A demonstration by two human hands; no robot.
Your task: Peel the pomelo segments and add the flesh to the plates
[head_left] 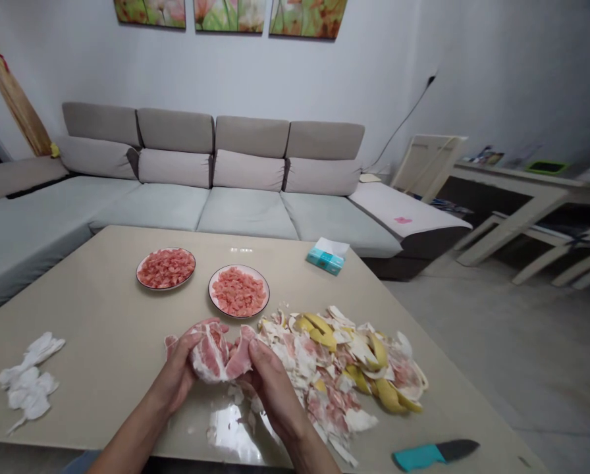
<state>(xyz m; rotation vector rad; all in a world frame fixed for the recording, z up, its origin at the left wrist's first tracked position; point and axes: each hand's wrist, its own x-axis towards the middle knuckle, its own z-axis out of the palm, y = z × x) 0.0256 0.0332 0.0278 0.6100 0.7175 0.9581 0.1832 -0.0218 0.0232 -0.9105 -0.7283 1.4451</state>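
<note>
Above the near part of the table I hold a chunk of peeled pink pomelo (209, 355) between both hands. My left hand (181, 362) is wrapped round its left side. My right hand (270, 372) grips a segment on the right, thumb on top, and a gap shows between that segment and the rest. Another pink piece (170, 343) shows just left of my left hand. Beyond my hands stand a plate (266, 297) of pink pomelo flesh and, farther left, a second such plate (139, 279). A heap of yellow and white pomelo peel (344, 362) lies right beside my right hand.
On the table (112, 329), a knife (436, 454) with a turquoise handle lies at the near right edge. Crumpled white tissues (31, 382) lie at the left. A blue tissue pack (326, 257) is at the far right, before a grey sofa (245, 207).
</note>
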